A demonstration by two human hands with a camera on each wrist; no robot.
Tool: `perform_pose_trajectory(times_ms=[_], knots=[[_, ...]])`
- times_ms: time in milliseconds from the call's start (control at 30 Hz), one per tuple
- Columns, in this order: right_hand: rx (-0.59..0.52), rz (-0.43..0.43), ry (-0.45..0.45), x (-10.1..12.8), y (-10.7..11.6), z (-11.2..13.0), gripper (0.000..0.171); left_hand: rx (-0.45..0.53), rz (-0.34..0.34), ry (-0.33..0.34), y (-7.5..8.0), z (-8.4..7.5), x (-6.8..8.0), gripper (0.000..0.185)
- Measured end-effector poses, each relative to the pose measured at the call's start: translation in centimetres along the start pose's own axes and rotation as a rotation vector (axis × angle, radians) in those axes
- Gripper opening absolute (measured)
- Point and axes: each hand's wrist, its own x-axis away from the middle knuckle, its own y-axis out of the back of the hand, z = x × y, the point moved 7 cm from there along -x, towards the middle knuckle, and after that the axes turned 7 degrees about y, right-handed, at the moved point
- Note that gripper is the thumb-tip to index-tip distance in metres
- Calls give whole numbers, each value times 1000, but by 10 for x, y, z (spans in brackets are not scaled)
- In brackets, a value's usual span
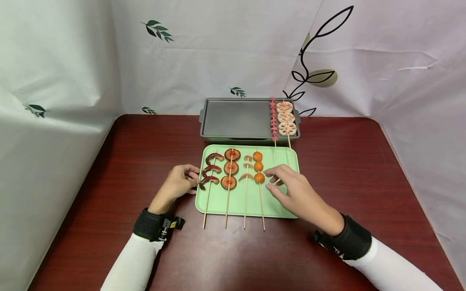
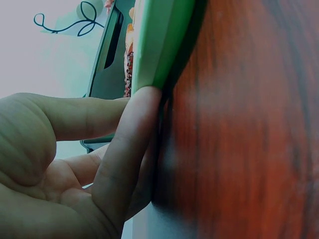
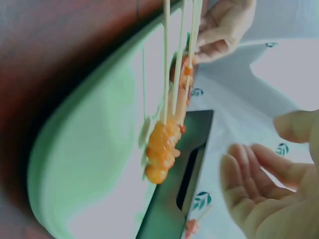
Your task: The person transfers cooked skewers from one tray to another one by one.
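A light green tray (image 1: 236, 206) lies on the table before me, its left edge held by my left hand (image 1: 179, 180). In the left wrist view, fingertips (image 2: 147, 94) press against the tray's side. My right hand (image 1: 293, 193) hovers over the right part of the tray, fingers loosely bent and holding nothing, close beside a skewer of orange balls (image 1: 258, 166). Left of that lie a skewer of pale crescent slices (image 1: 246, 176), a mushroom skewer (image 1: 231, 167) and an octopus-tentacle skewer (image 1: 212, 169). Their stick ends jut past the tray's near edge.
Behind the tray stands a dark grill pan (image 1: 236, 119). At its right end lie a skewer of pink pieces (image 1: 273, 117) and a lotus-root skewer (image 1: 287, 128), sticks reaching over the tray. White patterned cloth (image 1: 204, 52) hangs around the dark red table (image 1: 364, 169).
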Motion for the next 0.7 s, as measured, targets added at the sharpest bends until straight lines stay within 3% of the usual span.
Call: perform_pose_trajectory(times_ms=[133, 333, 567, 700], knots=[[-19, -88, -6, -4, 16, -5, 41, 5, -2, -4, 0, -1, 1, 31], [-237, -135, -174, -8, 29, -27, 48, 4, -1, -2, 1, -1, 0, 30], [-439, -58, -402, -14, 30, -55, 50, -8, -2, -8, 1, 0, -1, 31], [-614, -19, -502, -20, 30, -67, 54, -13, 1, -8, 0, 2, -1, 31]])
